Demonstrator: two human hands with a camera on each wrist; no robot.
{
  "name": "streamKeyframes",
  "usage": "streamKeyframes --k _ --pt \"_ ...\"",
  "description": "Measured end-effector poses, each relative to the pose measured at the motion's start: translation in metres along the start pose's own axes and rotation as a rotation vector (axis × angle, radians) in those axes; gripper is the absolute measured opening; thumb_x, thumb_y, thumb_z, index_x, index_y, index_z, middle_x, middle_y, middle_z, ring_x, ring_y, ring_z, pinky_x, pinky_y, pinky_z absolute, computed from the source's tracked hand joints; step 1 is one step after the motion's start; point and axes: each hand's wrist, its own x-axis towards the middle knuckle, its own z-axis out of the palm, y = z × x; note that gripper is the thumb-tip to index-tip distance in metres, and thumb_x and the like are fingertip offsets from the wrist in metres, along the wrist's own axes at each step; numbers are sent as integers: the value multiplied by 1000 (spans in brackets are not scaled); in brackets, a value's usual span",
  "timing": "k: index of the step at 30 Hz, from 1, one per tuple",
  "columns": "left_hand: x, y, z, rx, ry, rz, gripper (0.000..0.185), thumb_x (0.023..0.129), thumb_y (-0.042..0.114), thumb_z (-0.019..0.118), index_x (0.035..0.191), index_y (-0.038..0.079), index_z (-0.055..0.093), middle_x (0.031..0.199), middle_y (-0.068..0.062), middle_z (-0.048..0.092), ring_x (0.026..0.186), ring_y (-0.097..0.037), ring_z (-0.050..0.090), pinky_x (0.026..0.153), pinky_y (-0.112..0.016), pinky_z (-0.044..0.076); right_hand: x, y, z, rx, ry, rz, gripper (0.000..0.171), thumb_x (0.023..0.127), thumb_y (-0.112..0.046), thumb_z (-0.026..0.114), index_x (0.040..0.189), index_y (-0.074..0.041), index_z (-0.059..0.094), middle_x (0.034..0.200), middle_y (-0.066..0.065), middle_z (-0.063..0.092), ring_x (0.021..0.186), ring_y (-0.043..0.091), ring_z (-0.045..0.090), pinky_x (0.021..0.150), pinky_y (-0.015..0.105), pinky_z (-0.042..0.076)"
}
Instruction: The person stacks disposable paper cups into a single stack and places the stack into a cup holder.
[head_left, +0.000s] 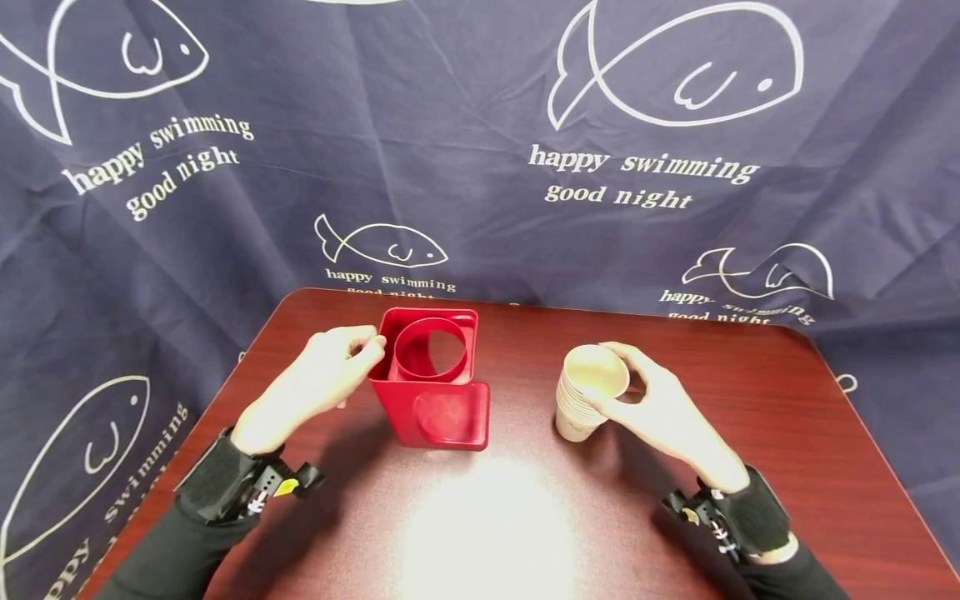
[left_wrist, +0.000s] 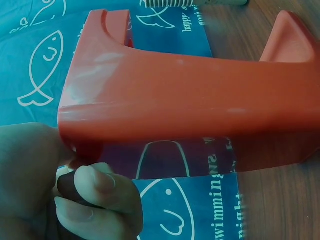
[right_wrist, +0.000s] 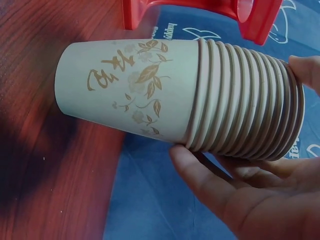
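A red plastic cup holder [head_left: 408,408], with a round ring at its top and a small ledge low on its right side, stands on the left half of the table. My left hand [head_left: 330,367] pinches the holder's upper left edge between thumb and curled fingers, seen close up in the left wrist view. Right of the holder is a stack of nested paper cups [head_left: 577,404], mouths up and slightly tilted. Around its upper part my right hand [head_left: 660,408] curls, thumb on the near side. Brown leaves and lettering decorate the lowest cup [right_wrist: 115,85] in the right wrist view.
The reddish-brown wooden table [head_left: 637,533] has a bright glare at its front middle. Behind and beside it hangs a dark blue cloth [head_left: 480,167] printed with white fish and words. Black straps with small devices sit on both wrists.
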Motion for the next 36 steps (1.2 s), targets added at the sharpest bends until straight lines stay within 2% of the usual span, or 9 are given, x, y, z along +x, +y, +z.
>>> streamKeyframes --k 11,17,24,29,33,36 --pt "-1 1 2 2 9 14 28 104 29 54 80 15 53 63 -5 53 47 -24 58 51 -36 53 2 0 -4 -49 -4 10 64 85 -21 86 142 -16 56 131 4 66 103 6 68 84 14 56" --pt "-2 2 2 -1 6 13 26 104 30 53 83 14 55 66 -5 55 48 -24 58 52 -36 54 8 -8 -9 -106 -3 -15 63 85 -24 86 141 -17 58 129 2 68 104 3 65 86 11 52" --pt "-3 0 2 -16 3 7 27 105 32 53 85 13 55 67 -6 55 50 -25 58 52 -36 55 18 -27 -21 -179 -7 -36 62 85 -26 86 139 -15 59 126 2 69 104 13 65 86 10 49" --pt "-4 0 1 -2 10 33 25 105 32 53 89 14 57 71 -7 58 49 -24 59 52 -35 54 27 -43 -31 -252 2 -66 60 85 -31 85 137 -14 60 122 1 70 101 14 64 84 10 47" --pt "-5 0 1 4 15 51 25 106 32 54 89 14 58 72 -7 58 47 -21 58 52 -35 54 35 -58 -39 -246 1 -81 59 86 -31 84 137 -15 61 121 1 70 99 14 63 80 12 50" --pt "-5 0 1 8 15 57 26 106 32 53 88 14 57 71 -5 56 47 -21 58 52 -34 54 43 -73 -43 -231 4 -69 59 85 -32 85 137 -18 61 122 0 69 102 13 60 82 13 48"
